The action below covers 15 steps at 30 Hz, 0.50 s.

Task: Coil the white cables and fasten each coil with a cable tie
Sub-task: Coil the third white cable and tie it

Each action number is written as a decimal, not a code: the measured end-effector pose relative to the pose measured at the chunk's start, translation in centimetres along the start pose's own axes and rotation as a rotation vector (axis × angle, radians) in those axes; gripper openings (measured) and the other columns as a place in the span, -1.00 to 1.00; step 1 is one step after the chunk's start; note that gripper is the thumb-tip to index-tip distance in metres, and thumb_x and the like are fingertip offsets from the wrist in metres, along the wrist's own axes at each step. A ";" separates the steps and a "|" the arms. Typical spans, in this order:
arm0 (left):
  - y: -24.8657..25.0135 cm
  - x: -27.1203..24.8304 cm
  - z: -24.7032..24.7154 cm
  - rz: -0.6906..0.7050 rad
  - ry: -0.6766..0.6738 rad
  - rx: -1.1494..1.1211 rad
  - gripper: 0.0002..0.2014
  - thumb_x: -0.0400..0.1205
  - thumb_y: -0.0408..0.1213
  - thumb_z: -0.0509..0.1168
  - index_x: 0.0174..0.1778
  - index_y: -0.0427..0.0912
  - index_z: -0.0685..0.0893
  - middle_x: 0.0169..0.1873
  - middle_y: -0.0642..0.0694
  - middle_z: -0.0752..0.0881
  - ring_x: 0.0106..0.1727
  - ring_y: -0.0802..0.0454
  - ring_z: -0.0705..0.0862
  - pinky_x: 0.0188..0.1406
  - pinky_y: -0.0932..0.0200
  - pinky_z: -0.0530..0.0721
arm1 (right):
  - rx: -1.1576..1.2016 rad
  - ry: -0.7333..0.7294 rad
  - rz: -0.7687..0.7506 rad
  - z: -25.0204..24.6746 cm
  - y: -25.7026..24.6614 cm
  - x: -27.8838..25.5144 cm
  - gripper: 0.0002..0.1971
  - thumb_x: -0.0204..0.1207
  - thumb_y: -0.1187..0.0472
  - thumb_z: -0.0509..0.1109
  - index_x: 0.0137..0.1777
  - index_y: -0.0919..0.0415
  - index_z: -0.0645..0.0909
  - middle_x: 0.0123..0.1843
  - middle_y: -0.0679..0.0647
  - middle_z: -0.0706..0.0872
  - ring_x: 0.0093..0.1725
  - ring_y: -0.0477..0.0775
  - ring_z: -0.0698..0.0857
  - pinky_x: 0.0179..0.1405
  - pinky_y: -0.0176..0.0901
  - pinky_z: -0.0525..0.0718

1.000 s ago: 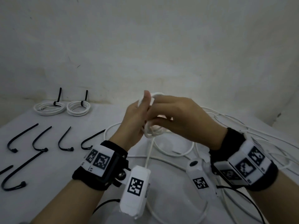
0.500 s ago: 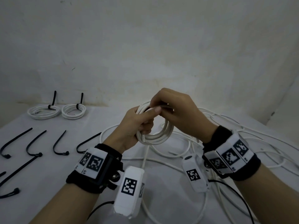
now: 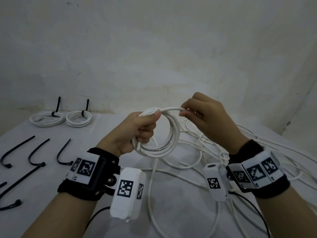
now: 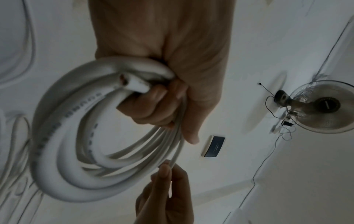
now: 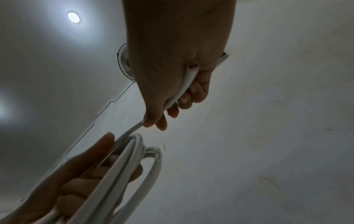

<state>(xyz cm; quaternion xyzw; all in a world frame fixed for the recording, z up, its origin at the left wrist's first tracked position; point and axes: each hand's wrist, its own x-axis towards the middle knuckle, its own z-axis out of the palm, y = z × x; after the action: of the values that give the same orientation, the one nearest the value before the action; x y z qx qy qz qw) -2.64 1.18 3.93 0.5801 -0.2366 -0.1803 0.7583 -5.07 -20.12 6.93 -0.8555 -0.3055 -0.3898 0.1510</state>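
Clenched left hand [image 3: 137, 129] anchors the coil [image 3: 164, 143]; right hand [image 3: 204, 115] pinches its free strand [image 3: 171, 109] (presumably laying another loop).

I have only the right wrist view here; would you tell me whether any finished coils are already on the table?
Observer: Yes. A tied coil and a second tied coil lie side by side at the table's far left.
Operator: Thank you. Are any ties left?
Observer: Several black cable ties lie loose on the table's left side.
Operator: And the cable's end?
Observer: A cut end pokes out of the coil just below the left hand's curled fingers.
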 end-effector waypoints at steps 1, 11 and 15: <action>0.1 -0.1 0.1 -0.012 -0.020 -0.038 -0.73 0.48 -0.07 0.27 -0.33 -0.08 0.31 -0.66 0.13 0.21 -0.74 0.31 0.14 -0.79 0.46 0.12 | -0.010 0.020 0.016 0.2 -0.1 -0.1 -0.66 0.60 -0.01 0.23 -0.17 0.26 0.65 -0.29 -0.07 0.41 -0.43 -0.10 0.38 -0.41 -0.39 0.37; 0.3 -0.1 0.2 -0.026 -0.104 -0.320 -0.54 0.18 0.08 0.64 -0.45 -0.12 0.53 -0.68 0.13 0.24 -0.80 0.34 0.21 -0.86 0.47 0.18 | 0.402 0.091 0.312 2.3 -1.5 0.0 -0.82 0.65 0.24 0.27 -0.16 0.27 0.59 -0.35 0.05 0.57 -0.52 -0.03 0.60 -0.52 -0.18 0.61; 0.6 -0.1 0.9 -0.012 -0.010 -0.252 -0.67 0.43 0.06 0.29 -0.43 -0.12 0.44 -0.69 0.12 0.20 -0.80 0.32 0.16 -0.86 0.46 0.13 | 0.621 0.140 0.452 3.1 -2.3 -0.2 -0.81 0.67 0.27 0.25 -0.17 0.30 0.58 -0.38 0.13 0.59 -0.47 0.03 0.60 -0.52 -0.31 0.56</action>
<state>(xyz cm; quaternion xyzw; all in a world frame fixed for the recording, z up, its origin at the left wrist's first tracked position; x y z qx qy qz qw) -3.23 0.71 4.70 0.4805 -0.2125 -0.2159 0.8230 -4.81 -16.85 4.82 -0.7862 -0.2017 -0.2930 0.5054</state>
